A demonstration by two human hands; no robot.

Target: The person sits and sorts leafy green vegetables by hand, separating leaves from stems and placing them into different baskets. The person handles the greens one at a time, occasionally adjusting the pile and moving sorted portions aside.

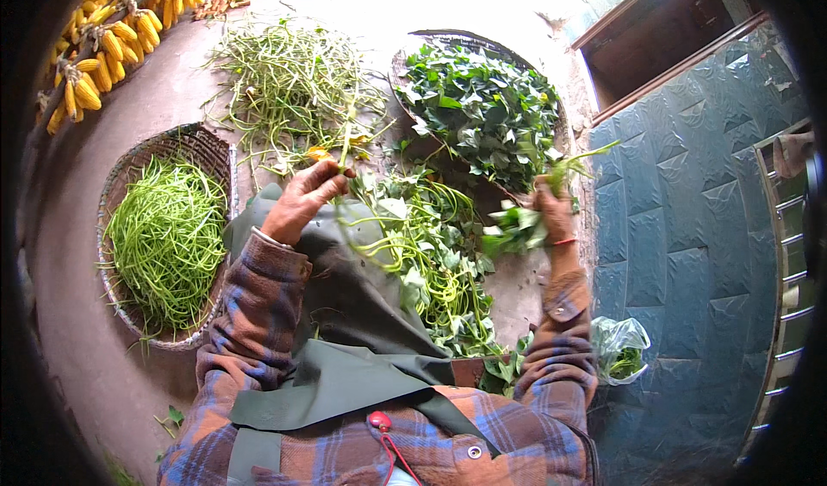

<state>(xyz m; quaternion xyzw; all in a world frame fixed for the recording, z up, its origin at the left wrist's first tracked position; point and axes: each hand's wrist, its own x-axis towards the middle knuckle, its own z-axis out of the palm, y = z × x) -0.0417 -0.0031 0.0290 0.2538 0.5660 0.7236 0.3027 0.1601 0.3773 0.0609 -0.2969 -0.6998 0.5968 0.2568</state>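
Note:
My left hand [309, 198] pinches a long green vine stem [349, 134] between thumb and fingers, above my dark apron-covered lap. On the right, my right hand [554, 211] grips a bunch of leafy stems [517, 227], blurred, with stalks sticking out above the fist and leaves hanging on its inner side. A pile of leafy vines [439, 260] lies between my arms, beside and partly over the dark apron [342, 285]. Beyond the right hand stands a round woven basket [446, 147] heaped with green leaves [484, 114].
At the left, an oval woven basket [103, 240] holds trimmed green stems [168, 240]. Tangled vine stalks [297, 85] lie on the floor ahead. Yellow corn cobs [116, 46] hang at the upper left. A plastic bag of greens [620, 350] rests against the blue-green wall [678, 247].

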